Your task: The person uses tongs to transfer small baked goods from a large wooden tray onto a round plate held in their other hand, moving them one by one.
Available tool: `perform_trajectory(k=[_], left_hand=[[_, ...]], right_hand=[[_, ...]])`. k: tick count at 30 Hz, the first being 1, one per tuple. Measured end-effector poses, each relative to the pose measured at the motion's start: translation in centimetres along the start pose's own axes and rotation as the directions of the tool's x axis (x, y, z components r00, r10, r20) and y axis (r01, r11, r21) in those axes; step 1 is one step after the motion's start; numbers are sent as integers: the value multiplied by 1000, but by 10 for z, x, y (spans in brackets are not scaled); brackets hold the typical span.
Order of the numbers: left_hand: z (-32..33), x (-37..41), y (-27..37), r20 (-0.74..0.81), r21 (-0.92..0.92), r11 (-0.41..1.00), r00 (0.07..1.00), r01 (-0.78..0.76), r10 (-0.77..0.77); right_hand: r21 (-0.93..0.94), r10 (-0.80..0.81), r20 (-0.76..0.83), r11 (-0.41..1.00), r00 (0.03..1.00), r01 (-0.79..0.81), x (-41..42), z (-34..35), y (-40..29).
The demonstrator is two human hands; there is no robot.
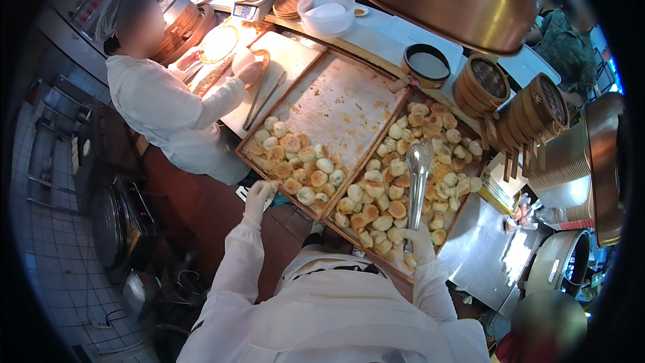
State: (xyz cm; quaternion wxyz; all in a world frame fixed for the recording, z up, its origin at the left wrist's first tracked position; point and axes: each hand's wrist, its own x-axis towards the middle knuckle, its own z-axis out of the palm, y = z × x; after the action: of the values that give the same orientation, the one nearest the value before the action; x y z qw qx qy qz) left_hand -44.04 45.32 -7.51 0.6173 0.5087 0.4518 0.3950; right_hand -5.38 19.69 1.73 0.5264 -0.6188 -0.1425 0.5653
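Observation:
My right hand (422, 243) grips the handle end of steel tongs (417, 186). The tongs reach over the right tray (330, 214), their broad perforated heads above a heap of small browned pan-fried buns (370, 212). My left hand (261, 195) is at the near left corner of the middle tray (322, 96), its fingers bent by the wooden rim; whether they hold anything is hidden. Fewer buns (289, 154) lie gathered at that tray's near end. Its far part shows bare sheet with crumbs and oil stains.
A co-worker (166, 101) in white stands at the left, handling a round flat item. Another pair of tongs (264, 101) lies beside them. Bamboo steamers (529, 111) and stacked containers (559, 176) stand at the right. Copper lamp shades (443, 0) hang overhead.

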Motion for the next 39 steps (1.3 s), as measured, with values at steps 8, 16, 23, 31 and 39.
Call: perform_trajectory(k=[8, 16, 23, 31, 39], left_hand=[[-2, 196, 62, 49, -203, 977, 998, 58, -49], [-60, 389, 31, -252, -789, 604, 838, 111, -484], [-110, 462, -17, 99, -923, 310, 920, 227, -379], [-134, 487, -16, 119, -665, 680, 943, 307, -310], [-1, 229, 74, 341, -397, 807, 886, 438, -313]], right_hand=[[-20, -94, -331, 995, 939, 93, -2, 41, 37], [183, 74, -532, 983, 844, 30, -17, 112, 40], [232, 148, -610, 973, 778, -3, -42, 126, 49], [-416, -40, -783, 776, 621, -475, -50, 87, 50], [-698, -120, -675, 425, 728, -577, 24, 58, 27]])
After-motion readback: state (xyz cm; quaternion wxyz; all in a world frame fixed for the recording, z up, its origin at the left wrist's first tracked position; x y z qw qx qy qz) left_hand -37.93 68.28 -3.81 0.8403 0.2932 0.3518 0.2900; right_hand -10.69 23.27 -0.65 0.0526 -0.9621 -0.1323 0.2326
